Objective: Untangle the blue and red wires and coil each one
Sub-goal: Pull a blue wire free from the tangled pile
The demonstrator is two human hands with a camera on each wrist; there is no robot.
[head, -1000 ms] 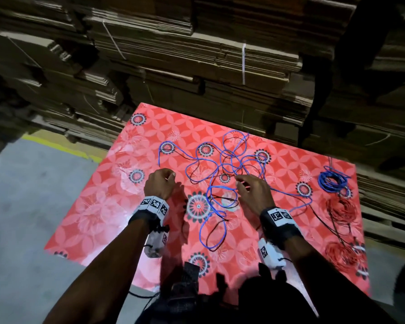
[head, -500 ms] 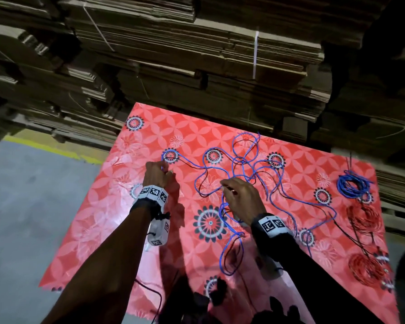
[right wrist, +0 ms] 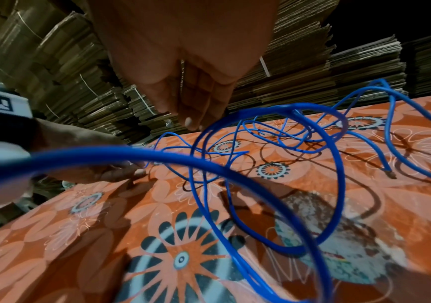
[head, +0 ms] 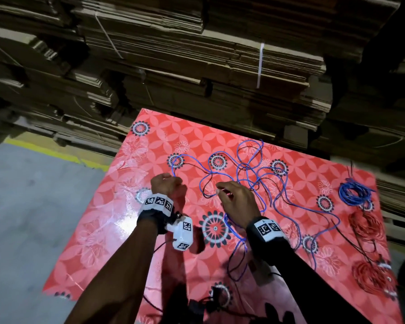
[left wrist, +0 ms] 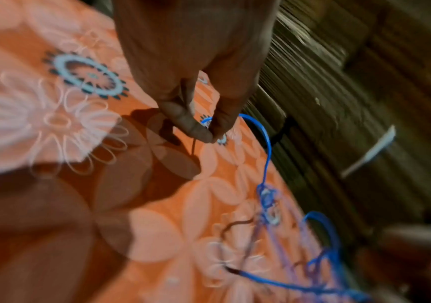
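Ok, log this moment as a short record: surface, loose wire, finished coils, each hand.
surface: red floral mat, stacked cardboard behind it
loose wire: blue wire sprawled in loops mid-mat
finished coils: blue coil at the mat's right edge, red coils nearer the camera
left hand: pinches one end of the blue wire
right hand: over the tangle, fingers at a loop; grip unclear

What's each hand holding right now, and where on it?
Left hand pinches the blue wire near its end; whether the right hand grips anything cannot be told.
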